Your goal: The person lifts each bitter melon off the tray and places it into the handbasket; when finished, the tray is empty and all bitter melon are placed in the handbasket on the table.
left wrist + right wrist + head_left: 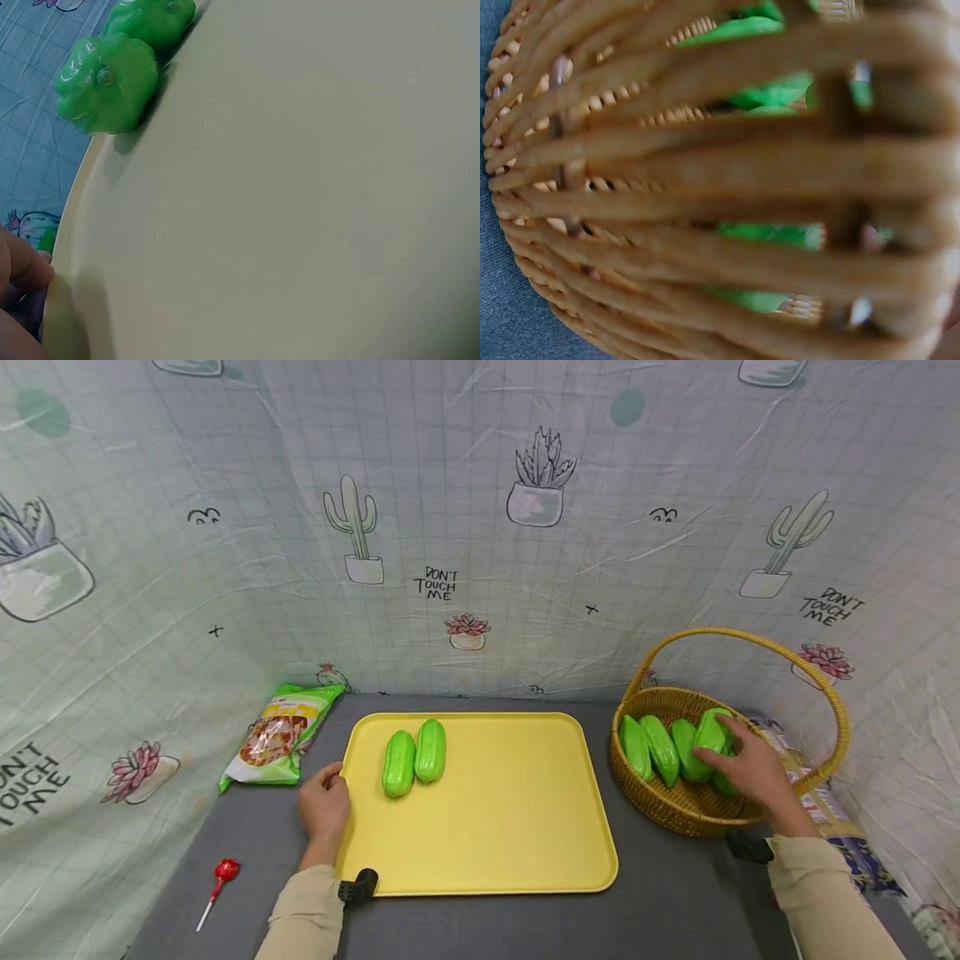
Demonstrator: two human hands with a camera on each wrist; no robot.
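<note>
- The step in hand, as I judge it, is getting hold of one green vegetable at the right side of the wicker basket; my right hand has thumb and fingers curled about it, pinching it from either side; whether it is off the basket floor I cannot tell
- My left hand is at the left rim of the yellow tray, its fingers bent and seemingly pinching that edge, which would steady it on the tabletop
- Two like vegetables lie side by side on the tray, the left one and the right one, near its far left corner; most of its surface is bare
- The next move, I think, calls for a firm grip and a lift clear of the rim and the arched handle
- Hard to make out: my right wrist view is mostly blurred wicker, with green through the gaps; another vegetable is partly covered by my hand; the packaging behind the basket is partly hidden; my left wrist view cuts off most of my fingers
</note>
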